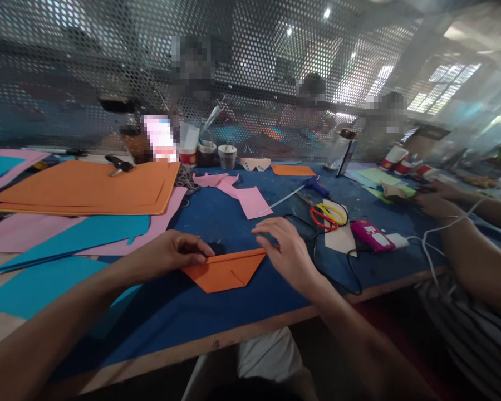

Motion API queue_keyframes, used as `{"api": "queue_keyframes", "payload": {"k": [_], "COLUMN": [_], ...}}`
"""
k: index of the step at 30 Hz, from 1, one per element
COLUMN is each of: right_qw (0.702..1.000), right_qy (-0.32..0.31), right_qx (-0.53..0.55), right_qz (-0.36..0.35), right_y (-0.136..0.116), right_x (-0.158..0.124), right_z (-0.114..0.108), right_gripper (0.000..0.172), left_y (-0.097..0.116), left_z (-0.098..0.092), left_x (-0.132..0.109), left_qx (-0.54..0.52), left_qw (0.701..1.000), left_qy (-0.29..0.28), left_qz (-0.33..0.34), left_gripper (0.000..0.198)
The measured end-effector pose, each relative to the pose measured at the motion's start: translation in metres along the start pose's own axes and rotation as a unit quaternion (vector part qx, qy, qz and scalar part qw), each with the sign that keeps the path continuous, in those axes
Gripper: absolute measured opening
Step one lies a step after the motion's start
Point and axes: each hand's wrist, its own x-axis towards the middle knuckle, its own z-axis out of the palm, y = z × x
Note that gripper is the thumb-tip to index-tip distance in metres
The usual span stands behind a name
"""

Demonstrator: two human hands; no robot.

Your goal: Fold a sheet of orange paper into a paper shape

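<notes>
A folded piece of orange paper point(225, 273) lies in front of me on the blue tabletop, its long folded edge facing away from me. My left hand point(183, 250) pinches the left end of that edge between thumb and fingers. At the opposite end, my right hand point(284, 245) hovers with thumb and fingers apart, its palm side close to the paper's right corner. Beyond the hands lies a crumpled and cut strip of pink paper point(253, 201).
Stacked orange sheets point(79, 186) and blue paper point(87, 231) cover the left. Scissors point(323, 217), a blue glue gun point(316, 186), a magenta device point(371, 235) and cables lie right. A co-worker's arms point(455, 206) reach in at far right. A perforated metal screen point(250, 67) stands behind.
</notes>
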Motion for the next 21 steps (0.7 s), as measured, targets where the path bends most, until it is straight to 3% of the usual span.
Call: {"api": "queue_keyframes", "payload": {"k": [1,3,7,10,15,21], "right_qw": [0.999,0.995,0.980,0.973,0.971,0.987], "right_qy": [0.033,0.041,-0.077,-0.131,-0.156,-0.094], "right_qx": [-0.019,-0.035,-0.049,-0.077,-0.102,-0.057], "right_qz": [-0.029,-0.084,-0.179,-0.175,-0.150,-0.117], "right_y": [-0.004,-0.012,-0.028,-0.032,-0.028,-0.025], "right_x": [-0.002,-0.010,-0.032,-0.045,-0.049,-0.048], "right_z": [-0.003,-0.007,-0.006,0.002,0.011,0.010], "right_gripper": [0.019,0.022,0.021,0.017,0.017,0.016], "left_y": [-0.001,-0.003,-0.002,-0.001,0.001,0.001], "left_z": [0.001,0.002,0.004,0.005,0.009,0.012], "left_x": [0.000,0.000,-0.001,-0.002,-0.005,-0.007], "left_qx": [0.001,0.005,0.013,0.022,0.038,0.050], "left_qw": [1.000,1.000,1.000,0.999,0.998,0.996], "left_qy": [0.004,0.010,0.020,0.029,0.046,0.061], "left_qz": [0.000,0.003,0.014,0.022,0.027,0.028], "left_gripper": [0.032,0.030,0.029,0.029,0.030,0.033]}}
